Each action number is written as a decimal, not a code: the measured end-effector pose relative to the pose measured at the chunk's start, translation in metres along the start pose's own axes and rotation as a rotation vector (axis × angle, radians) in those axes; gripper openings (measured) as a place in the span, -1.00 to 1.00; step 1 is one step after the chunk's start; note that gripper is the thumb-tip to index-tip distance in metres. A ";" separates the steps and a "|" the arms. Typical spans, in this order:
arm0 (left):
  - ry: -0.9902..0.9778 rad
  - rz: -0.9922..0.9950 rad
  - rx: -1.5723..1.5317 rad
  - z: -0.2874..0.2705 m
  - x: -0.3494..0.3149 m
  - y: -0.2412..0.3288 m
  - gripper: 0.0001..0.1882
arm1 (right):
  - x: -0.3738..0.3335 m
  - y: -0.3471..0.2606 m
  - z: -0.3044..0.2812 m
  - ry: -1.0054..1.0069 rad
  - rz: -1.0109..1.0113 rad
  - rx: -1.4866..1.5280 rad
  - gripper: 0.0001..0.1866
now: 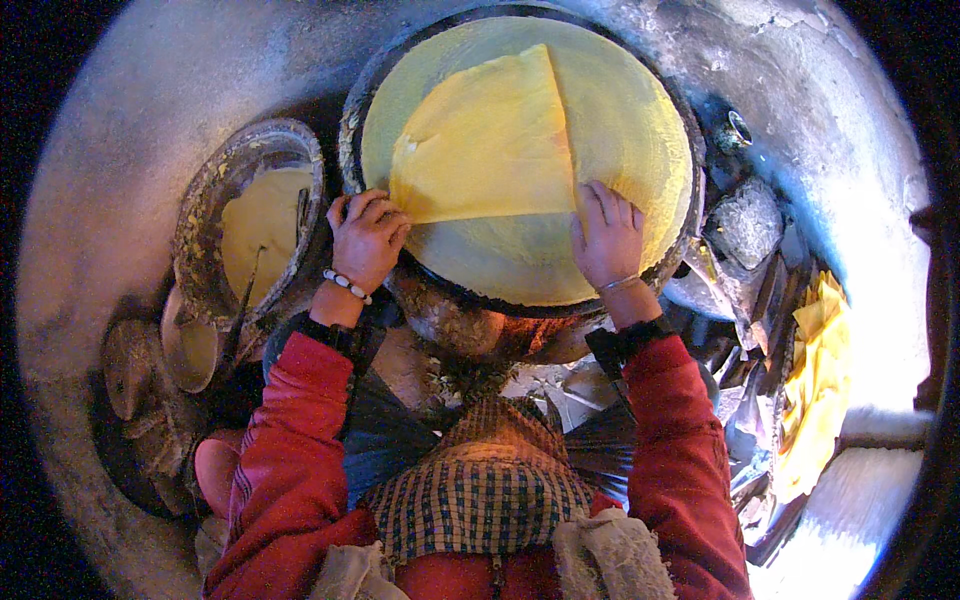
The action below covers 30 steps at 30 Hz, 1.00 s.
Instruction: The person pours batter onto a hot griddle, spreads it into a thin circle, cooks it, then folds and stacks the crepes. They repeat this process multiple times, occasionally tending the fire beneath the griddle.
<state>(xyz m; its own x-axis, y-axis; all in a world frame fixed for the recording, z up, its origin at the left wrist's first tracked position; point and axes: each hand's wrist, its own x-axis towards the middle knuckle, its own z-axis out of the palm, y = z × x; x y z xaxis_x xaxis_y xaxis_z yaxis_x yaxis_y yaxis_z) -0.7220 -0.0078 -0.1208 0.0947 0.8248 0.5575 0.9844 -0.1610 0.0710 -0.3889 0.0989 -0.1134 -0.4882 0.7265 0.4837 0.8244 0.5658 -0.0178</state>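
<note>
Your left hand (366, 240), just left of the frame's centre, has its fingers closed on the left corner of the folded yellow sheet (490, 150). The sheet lies on the round griddle (352, 140), upper centre. Your right hand (610, 245) touches the sheet's lower right corner; whether its fingertips are pinched together cannot be told. Markings noted: printed checks on your cloth (480, 500), bottom centre. The small container (737, 128), upper right, is too small to inspect for writing.
</note>
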 end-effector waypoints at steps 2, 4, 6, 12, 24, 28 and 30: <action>-0.005 -0.002 0.002 0.000 -0.001 -0.001 -0.95 | -0.007 -0.002 -0.003 0.006 -0.139 -0.012 -0.52; -0.016 -0.002 0.008 0.000 -0.002 -0.002 -0.94 | -0.014 -0.005 -0.005 -0.045 -0.195 -0.064 -0.51; -0.029 0.007 0.003 0.000 -0.002 -0.004 -0.94 | -0.018 -0.006 -0.005 -0.066 -0.221 -0.080 -0.52; -0.102 0.077 0.003 -0.003 0.002 -0.013 -0.93 | -0.018 -0.006 -0.008 -0.050 0.001 0.105 -0.59; -0.191 0.232 -0.004 -0.019 0.029 -0.025 -0.92 | -0.049 0.006 -0.043 0.079 0.139 0.328 -0.69; -0.071 0.214 -0.154 -0.024 0.051 -0.022 -0.85 | -0.061 0.010 -0.042 0.097 0.156 0.359 -0.71; -0.048 0.210 -0.300 -0.026 0.072 -0.019 -0.83 | -0.066 0.015 -0.041 0.101 0.180 0.389 -0.72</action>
<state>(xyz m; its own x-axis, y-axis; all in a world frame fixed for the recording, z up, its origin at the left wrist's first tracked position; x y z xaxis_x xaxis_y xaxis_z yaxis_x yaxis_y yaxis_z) -0.7377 0.0402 -0.0608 0.3041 0.7802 0.5466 0.8562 -0.4754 0.2022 -0.3325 0.0441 -0.1097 -0.3000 0.7960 0.5258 0.7148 0.5525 -0.4286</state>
